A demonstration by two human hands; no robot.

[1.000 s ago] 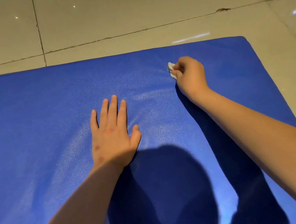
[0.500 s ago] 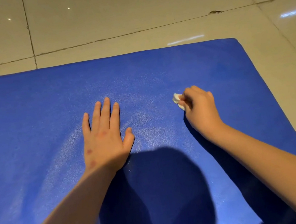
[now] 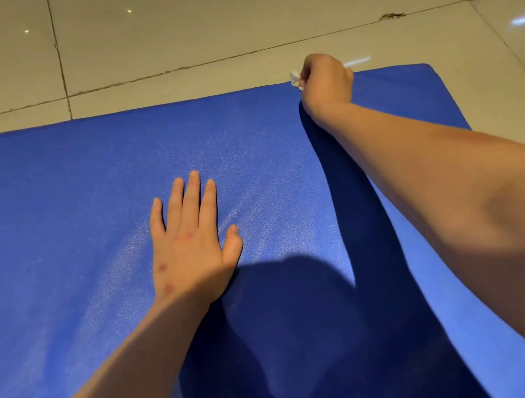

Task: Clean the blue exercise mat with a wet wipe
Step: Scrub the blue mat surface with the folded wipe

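The mat (image 3: pixel 52 213) is deep blue with a fine grainy pattern and paler shiny patches. The wet wipe (image 3: pixel 295 78) is white, and the floor (image 3: pixel 227 16) has pale beige tiles with dark joint lines. The left hand (image 3: pixel 189 243) has reddish spots.

The blue exercise mat (image 3: pixel 49 196) lies flat and spread out, its finely pebbled surface showing a pale sheen across the middle and its far right corner rounded. The wet wipe (image 3: pixel 295 78), a small crumpled white wad, sits at the mat's far edge near that corner, pinched in the right hand (image 3: pixel 327 81), mostly hidden.
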